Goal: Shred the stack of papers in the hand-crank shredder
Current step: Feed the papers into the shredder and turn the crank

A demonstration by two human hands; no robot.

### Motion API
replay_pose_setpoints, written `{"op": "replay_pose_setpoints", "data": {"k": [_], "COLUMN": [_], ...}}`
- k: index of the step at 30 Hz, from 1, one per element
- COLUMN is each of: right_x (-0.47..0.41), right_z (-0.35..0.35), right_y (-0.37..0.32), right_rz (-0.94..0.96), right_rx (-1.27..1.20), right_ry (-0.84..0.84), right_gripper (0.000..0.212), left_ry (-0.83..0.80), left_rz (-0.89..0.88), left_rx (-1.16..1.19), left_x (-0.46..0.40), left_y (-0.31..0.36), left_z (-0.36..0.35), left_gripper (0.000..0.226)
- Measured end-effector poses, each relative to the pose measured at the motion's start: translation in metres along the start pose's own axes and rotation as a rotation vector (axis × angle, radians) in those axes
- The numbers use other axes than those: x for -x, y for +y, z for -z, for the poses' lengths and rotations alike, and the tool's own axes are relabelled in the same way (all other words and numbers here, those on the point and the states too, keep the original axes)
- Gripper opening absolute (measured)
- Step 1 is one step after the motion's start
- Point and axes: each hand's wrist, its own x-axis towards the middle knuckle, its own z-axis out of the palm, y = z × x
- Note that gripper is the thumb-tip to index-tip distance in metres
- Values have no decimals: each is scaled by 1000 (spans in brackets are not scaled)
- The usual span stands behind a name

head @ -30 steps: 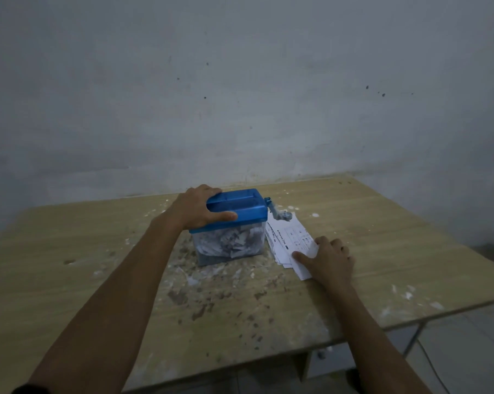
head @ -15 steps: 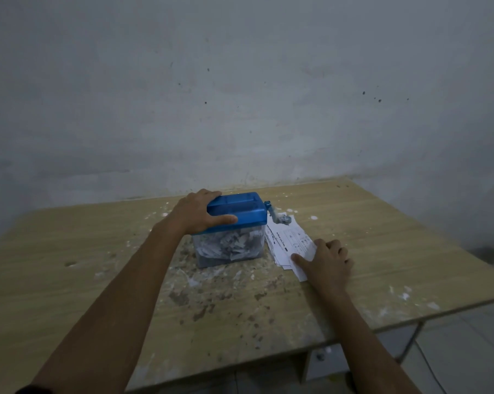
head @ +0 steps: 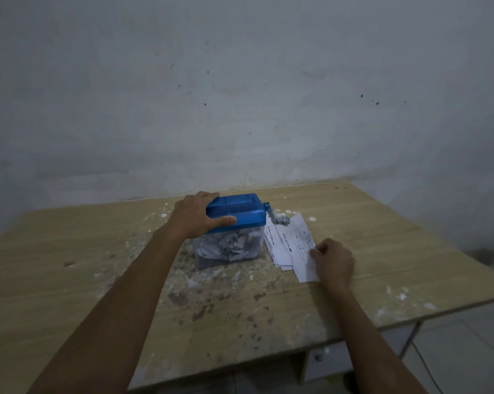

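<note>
The hand-crank shredder (head: 240, 213) has a blue top and a clear bin (head: 228, 248) full of paper shreds. It stands in the middle of the wooden table (head: 69, 280). My left hand (head: 196, 216) grips the blue top's left end, thumb along the front. The crank handle (head: 278, 218) sticks out on the shredder's right side. A small stack of printed papers (head: 288, 243) lies flat just right of the bin. My right hand (head: 332, 261) rests on the stack's near right corner with curled fingers and pinches the top sheet's edge.
Paper bits and dark stains cover the table in front of the shredder. A grey wall rises right behind the table. The table's front edge runs near my forearms, with a tiled floor (head: 467, 351) and a cable to the lower right.
My right hand has curled its fingers over the top sheet's edge and lifted that corner slightly. My left hand stays on the shredder top.
</note>
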Motion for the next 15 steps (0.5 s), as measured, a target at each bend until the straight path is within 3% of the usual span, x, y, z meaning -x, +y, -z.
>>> {"op": "replay_pose_setpoints", "data": {"k": [13,15], "right_x": [-9,-10], "right_z": [2,5], "right_y": [9,10], "right_rz": [81,102], "right_rx": [-130,-136], "right_ry": [32,46], "right_gripper": [12,11], "left_ry": [21,28], "left_rz": [11,6], "left_rx": [-21,-23], "left_x": [2,3], "left_y": [2,4], "left_z": [0,0], "left_gripper": [137,129]}}
